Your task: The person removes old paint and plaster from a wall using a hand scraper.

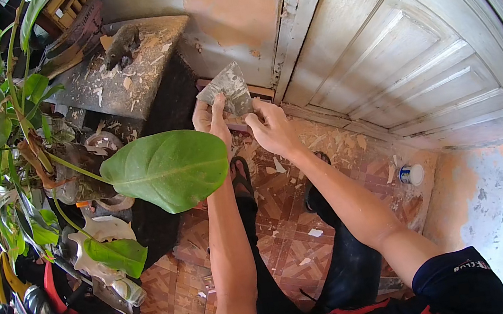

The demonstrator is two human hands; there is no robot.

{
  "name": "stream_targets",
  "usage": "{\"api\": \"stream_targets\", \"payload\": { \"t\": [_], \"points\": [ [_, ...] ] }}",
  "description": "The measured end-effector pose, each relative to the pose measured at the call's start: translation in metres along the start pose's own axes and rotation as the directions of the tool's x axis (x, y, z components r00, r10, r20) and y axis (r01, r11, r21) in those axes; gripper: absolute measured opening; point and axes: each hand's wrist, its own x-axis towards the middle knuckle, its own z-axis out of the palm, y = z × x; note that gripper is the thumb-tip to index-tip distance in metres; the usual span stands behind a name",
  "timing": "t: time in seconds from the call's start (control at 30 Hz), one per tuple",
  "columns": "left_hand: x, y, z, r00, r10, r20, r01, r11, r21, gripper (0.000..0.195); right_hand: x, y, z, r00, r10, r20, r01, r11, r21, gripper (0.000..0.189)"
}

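A flat grey sheet [227, 88], roughly four-cornered and smeared with pale dust, is in front of me near the top middle. It may be worn sandpaper or a thin scraper blade; the view does not settle which. My left hand [213, 116] grips its lower left part, with the thumb pressed on the face. At the lower right corner, the thumb and fingers of my right hand [270, 122] are closed on the edge. A large green leaf [168, 172] covers part of my left wrist and forearm.
Left stands a table [154, 30] strewn with paint flakes and bearing a small animal figure [122, 44]. Potted plants [39, 154] crowd beside it. A panelled white door [412, 55] is at right. A small tub [411, 175] sits on the flake-littered tiled floor [287, 229] near a peeling wall [486, 190].
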Motion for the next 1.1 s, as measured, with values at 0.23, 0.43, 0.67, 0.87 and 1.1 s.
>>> {"api": "stream_targets", "payload": {
  "t": [0.23,0.43,0.67,0.87,1.1],
  "points": [
    [-0.001,0.002,0.004,0.999,0.025,0.027,-0.025,1.0,0.012,0.025,0.0,0.002,-0.004,1.0,0.007,0.003,-0.007,1.0,-0.023,0.025],
    [-0.001,0.011,0.008,0.997,-0.051,-0.055,0.045,0.994,-0.098,0.023,0.003,0.004,-0.006,0.997,0.001,-0.071,-0.003,1.0,-0.024,0.026],
    [0.001,-0.002,0.001,0.975,0.006,-0.22,-0.02,0.998,-0.059,0.021,0.009,0.015,-0.014,0.99,0.092,-0.108,-0.095,0.995,-0.029,0.025],
    [0.003,-0.006,-0.004,0.952,-0.013,-0.305,0.023,0.999,0.032,0.021,0.009,0.015,-0.012,0.982,0.058,-0.177,-0.072,0.995,-0.075,0.023],
    [0.003,-0.003,-0.002,0.917,-0.161,-0.365,0.18,0.983,0.02,0.031,0.009,0.012,-0.011,0.987,0.075,-0.143,-0.088,0.993,-0.081,0.023]
  ]
}}
